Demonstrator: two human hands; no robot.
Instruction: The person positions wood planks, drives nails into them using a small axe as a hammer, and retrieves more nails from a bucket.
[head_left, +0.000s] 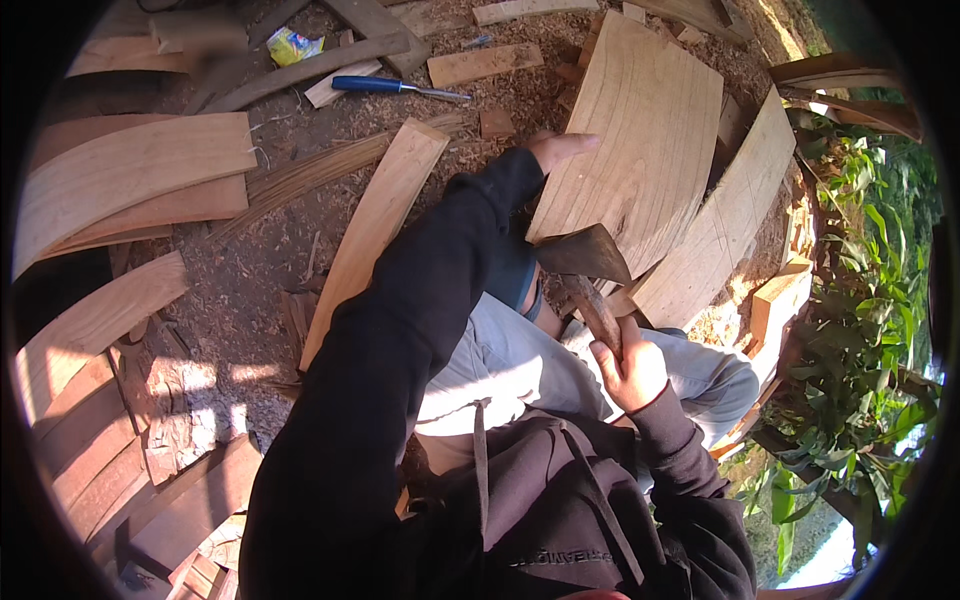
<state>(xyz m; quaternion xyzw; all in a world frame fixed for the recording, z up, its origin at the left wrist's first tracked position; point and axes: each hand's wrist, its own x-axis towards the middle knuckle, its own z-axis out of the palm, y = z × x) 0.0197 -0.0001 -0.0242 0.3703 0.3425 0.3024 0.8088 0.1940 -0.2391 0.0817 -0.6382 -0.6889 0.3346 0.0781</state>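
My right hand (638, 372) grips the axe (592, 262) by its wooden handle, head at the near end of the board (645, 125). The head seems heavy: hold firmly, clear of the blade. My left hand (562, 151) meets the stiff-looking board's left edge; I cannot tell its grip.

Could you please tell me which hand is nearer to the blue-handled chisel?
The left hand is nearer, below and to the right of the blue-handled chisel in the picture; the right hand, gripping the hatchet, is much lower and farther away.
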